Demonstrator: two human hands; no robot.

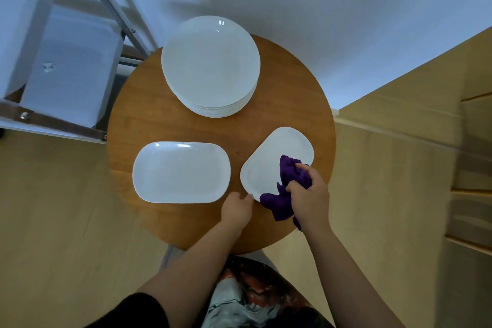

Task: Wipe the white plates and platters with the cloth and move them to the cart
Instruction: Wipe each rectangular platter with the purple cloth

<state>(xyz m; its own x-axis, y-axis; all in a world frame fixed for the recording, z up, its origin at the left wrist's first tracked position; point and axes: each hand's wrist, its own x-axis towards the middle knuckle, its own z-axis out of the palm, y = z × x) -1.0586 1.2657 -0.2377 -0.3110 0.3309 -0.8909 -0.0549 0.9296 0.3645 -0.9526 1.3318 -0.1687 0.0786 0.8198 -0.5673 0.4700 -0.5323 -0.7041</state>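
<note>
On a round wooden table [149, 120] lie a stack of round white plates [210, 64] at the back, a rectangular white platter [181, 172] at the front left, and a second white platter [274, 157] turned at an angle at the front right. My right hand [310, 194] grips a purple cloth [286, 189] pressed on the near part of the angled platter. My left hand [237, 208] pinches that platter's near rim with its fingertips.
A metal-framed cart [61, 80] with white shelves stands at the left, touching the table's back-left edge. A white wall runs behind the table. Light wooden floor surrounds it, with wooden steps [474, 194] at the right.
</note>
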